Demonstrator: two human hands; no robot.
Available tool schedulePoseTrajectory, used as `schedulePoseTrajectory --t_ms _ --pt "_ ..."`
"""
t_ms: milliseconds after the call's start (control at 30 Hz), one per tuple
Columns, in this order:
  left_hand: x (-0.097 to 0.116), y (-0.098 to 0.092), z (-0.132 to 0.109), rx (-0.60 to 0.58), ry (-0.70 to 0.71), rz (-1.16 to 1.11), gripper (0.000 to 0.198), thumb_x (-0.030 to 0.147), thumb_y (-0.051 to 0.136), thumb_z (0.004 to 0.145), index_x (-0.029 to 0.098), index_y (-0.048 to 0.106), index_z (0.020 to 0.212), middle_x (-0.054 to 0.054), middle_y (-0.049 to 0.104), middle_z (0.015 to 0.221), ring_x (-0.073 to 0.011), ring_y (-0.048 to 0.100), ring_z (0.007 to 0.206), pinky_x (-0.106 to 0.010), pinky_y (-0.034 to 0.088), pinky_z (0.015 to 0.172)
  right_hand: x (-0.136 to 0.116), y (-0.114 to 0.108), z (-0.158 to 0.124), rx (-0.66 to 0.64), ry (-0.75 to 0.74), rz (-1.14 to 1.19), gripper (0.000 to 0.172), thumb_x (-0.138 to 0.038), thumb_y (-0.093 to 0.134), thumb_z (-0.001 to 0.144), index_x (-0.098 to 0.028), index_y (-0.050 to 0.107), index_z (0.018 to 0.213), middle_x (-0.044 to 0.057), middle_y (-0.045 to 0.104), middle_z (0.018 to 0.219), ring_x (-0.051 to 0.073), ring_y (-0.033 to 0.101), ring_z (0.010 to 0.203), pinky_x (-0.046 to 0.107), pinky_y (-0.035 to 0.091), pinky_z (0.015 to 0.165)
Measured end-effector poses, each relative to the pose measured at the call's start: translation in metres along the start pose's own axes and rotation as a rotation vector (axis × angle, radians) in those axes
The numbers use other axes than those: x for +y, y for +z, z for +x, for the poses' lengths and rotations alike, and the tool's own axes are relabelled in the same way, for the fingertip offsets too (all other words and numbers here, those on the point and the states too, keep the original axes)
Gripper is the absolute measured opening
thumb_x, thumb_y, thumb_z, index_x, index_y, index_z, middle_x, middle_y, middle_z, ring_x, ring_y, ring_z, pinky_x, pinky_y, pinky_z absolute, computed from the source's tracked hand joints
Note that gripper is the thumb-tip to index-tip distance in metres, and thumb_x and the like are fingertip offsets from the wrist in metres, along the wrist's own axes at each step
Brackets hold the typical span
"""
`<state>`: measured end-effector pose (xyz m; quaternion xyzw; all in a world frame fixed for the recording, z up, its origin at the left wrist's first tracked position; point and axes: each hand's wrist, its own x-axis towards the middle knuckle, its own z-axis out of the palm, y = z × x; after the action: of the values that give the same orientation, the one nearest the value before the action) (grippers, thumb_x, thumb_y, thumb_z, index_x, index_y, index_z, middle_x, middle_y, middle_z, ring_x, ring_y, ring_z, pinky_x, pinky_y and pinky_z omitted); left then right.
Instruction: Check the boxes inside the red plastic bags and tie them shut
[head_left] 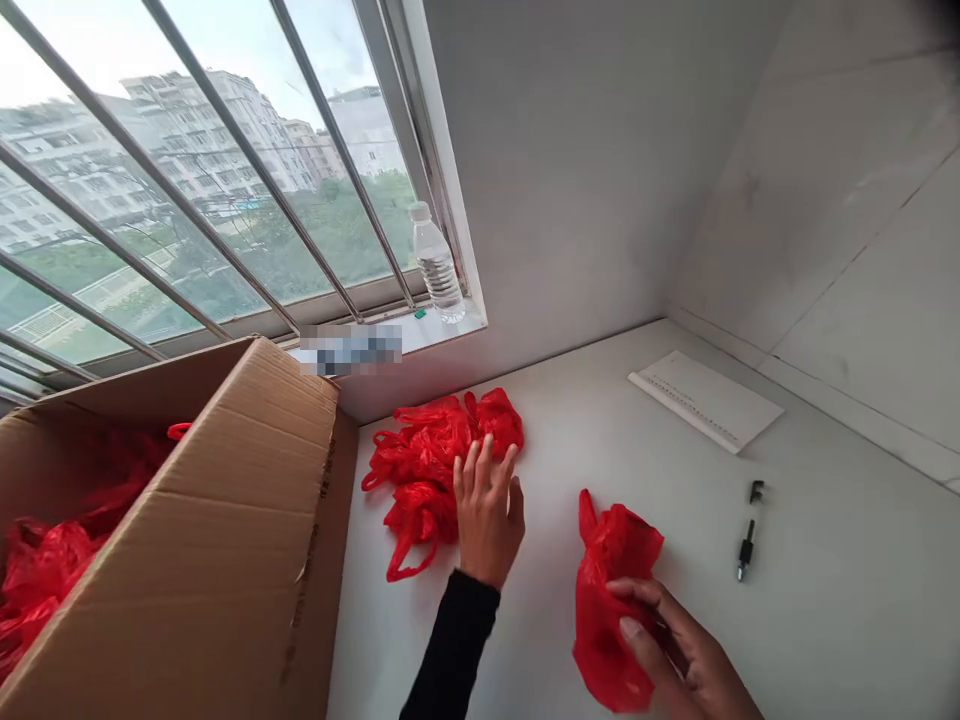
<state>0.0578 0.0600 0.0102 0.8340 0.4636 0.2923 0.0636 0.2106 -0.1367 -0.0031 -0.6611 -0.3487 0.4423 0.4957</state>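
Observation:
My left hand (489,508), in a black sleeve, is stretched over the right side of a pile of crumpled red plastic bags (424,435). Its fingers are spread, with nothing held in them; whether the fingertips touch the pile I cannot tell. Closer to me on the right, my right hand (682,640) has thumb and fingers closed on the side of one red plastic bag (611,610). That bag is loosely bunched, and a handle loop sticks up at its far end. Some fingers are hidden under my right hand.
An open cardboard box (247,520) with more red bags inside stands at the left. On the white table (555,440) lie a paper pad (705,400) and a pen (745,550). A clear bottle (439,270) stands on the sill of the barred window.

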Motion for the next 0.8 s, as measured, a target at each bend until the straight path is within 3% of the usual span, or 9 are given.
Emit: schedulePoseTrajectory --t_ms 67,100,200,300,433,533,667,733,800 --pt "0.019 -0.016 -0.044 0.005 -0.086 -0.091 0.033 0.021 0.051 0.102 0.026 0.063 0.133 -0.012 0.060 0.143 -0.0264 0.054 0.137 -0.048 0.049 0.111 -0.007 0.002 -0.005 -0.111 -0.007 -0.053 0.044 -0.060 0.053 0.098 -0.029 0.067 0.126 0.007 0.070 0.132 0.024 0.065 0.125 0.031 0.053 0.105" --pt "0.029 -0.022 -0.067 -0.001 -0.129 -0.130 0.031 0.024 0.051 0.103 0.026 0.062 0.132 -0.012 0.061 0.139 -0.0245 0.058 0.132 -0.044 0.054 0.105 -0.010 0.003 -0.007 -0.164 -0.016 -0.086 0.043 -0.057 0.052 0.099 -0.030 0.065 0.130 0.007 0.067 0.136 0.023 0.062 0.128 0.033 0.051 0.109" --pt "0.050 -0.034 -0.129 -0.016 -0.322 -0.291 0.030 0.029 0.051 0.104 0.028 0.059 0.133 -0.011 0.059 0.136 -0.0244 0.060 0.125 -0.040 0.057 0.094 -0.017 0.009 -0.017 -0.290 -0.023 -0.186 0.044 -0.051 0.048 0.102 -0.033 0.057 0.141 0.006 0.061 0.146 0.024 0.054 0.138 0.043 0.044 0.117" --pt "0.062 -0.032 -0.164 -0.024 -0.507 -0.500 0.033 0.035 0.051 0.103 0.030 0.058 0.135 -0.010 0.059 0.138 -0.0265 0.058 0.126 -0.044 0.053 0.098 -0.026 0.016 -0.028 -0.408 -0.048 -0.294 0.050 -0.045 0.044 0.104 -0.031 0.049 0.152 0.006 0.056 0.152 0.025 0.049 0.143 0.048 0.042 0.120" --pt "0.061 -0.028 -0.166 -0.098 -0.564 -0.601 0.021 0.040 0.054 0.101 0.026 0.069 0.109 -0.007 0.069 0.112 -0.0244 0.065 0.105 -0.039 0.054 0.090 -0.034 0.012 -0.033 -0.566 -0.190 -0.468 0.049 -0.032 0.038 0.105 -0.027 0.047 0.154 0.009 0.068 0.134 0.026 0.065 0.123 0.047 0.056 0.106" --pt "0.056 -0.034 -0.155 -0.108 -0.574 -0.595 0.024 0.042 0.052 0.102 0.025 0.069 0.098 -0.006 0.069 0.101 -0.0230 0.066 0.095 -0.036 0.055 0.081 -0.033 -0.001 -0.020 -0.400 -0.303 -0.540 0.044 -0.031 0.035 0.108 -0.028 0.053 0.148 0.007 0.073 0.117 0.023 0.069 0.107 0.046 0.060 0.096" --pt "0.061 -0.039 -0.145 -0.126 -0.605 -0.570 0.027 0.044 0.055 0.101 0.028 0.065 0.120 -0.007 0.067 0.122 -0.0245 0.064 0.107 -0.037 0.055 0.084 -0.022 -0.010 0.013 -0.129 -0.559 -0.722 0.041 -0.024 0.043 0.106 -0.026 0.052 0.145 0.008 0.064 0.134 0.026 0.057 0.125 0.051 0.051 0.108" --pt "0.068 -0.039 -0.141 -0.147 -0.577 -0.564 0.027 0.044 0.062 0.097 0.028 0.066 0.119 -0.006 0.068 0.121 -0.0249 0.063 0.109 -0.039 0.053 0.091 -0.017 -0.008 0.028 -0.137 -0.648 -0.813 0.043 -0.019 0.048 0.102 -0.024 0.052 0.145 0.009 0.063 0.136 0.028 0.055 0.128 0.057 0.044 0.115" --pt "0.072 -0.038 -0.138 -0.144 -0.559 -0.559 0.020 0.043 0.063 0.096 0.027 0.070 0.104 -0.005 0.070 0.108 -0.0242 0.064 0.103 -0.039 0.051 0.093 -0.016 -0.007 0.038 -0.190 -0.684 -0.850 0.035 -0.016 0.051 0.100 -0.024 0.060 0.133 0.007 0.068 0.122 0.026 0.061 0.117 0.062 0.036 0.120"
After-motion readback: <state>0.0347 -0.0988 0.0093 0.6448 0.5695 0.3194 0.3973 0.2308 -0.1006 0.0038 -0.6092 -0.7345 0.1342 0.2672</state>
